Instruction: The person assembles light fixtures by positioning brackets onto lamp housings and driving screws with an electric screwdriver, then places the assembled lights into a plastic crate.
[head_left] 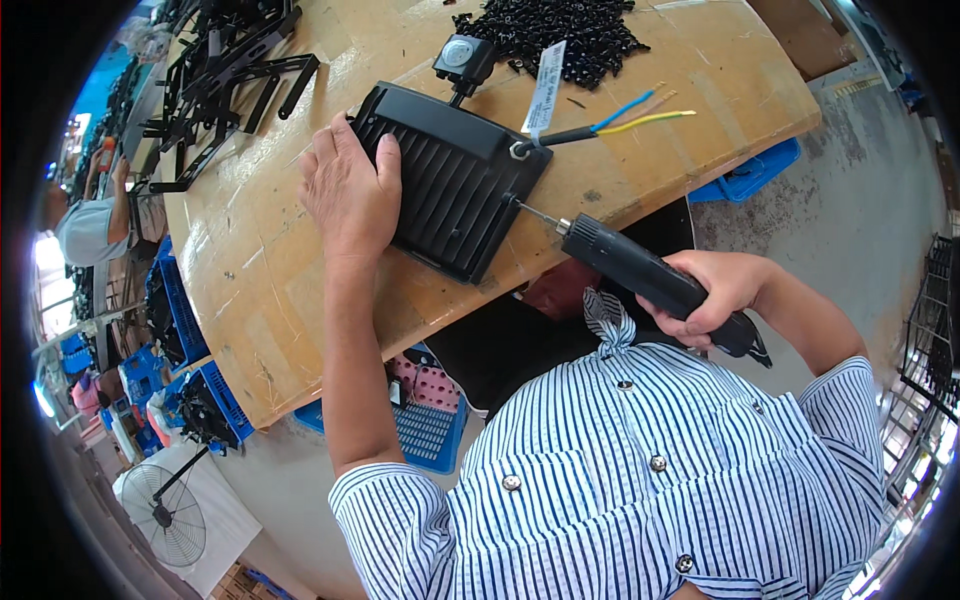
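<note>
Fingers, right hand (pixel 712 290): wrapped round the rear of a black power screwdriver (pixel 630 262), gripping it
Fingers, left hand (pixel 350 195): laid flat over the left side of the black ribbed housing, thumb apart from the rest, pressing rather than grasping
Ribbed housing (pixel 455 185): on the table near its front edge, fins up, turned at an angle, between the left hand and the screwdriver
Bit (pixel 540 213): reaching the housing's right edge, at a small dark fastener
Sensor head (pixel 465 58): small black block with a pale round window, joined to the far end of the housing
Cable (pixel 568 137): black, leaving the far right corner, with blue, brown and yellow-green wire ends
White tag (pixel 545 88): attached by the cable, with small dark print along its length
Tabletop (pixel 265 300): tan, glossy, scuffed and stained
Farther on it: heap of small black parts (pixel 570 35); black brackets (pixel 230 75) at left
Room: grey floor (pixel 840 190), blue baskets (pixel 435 435), fan (pixel 165 515), co-worker in a pale top (pixel 92 235)
</note>
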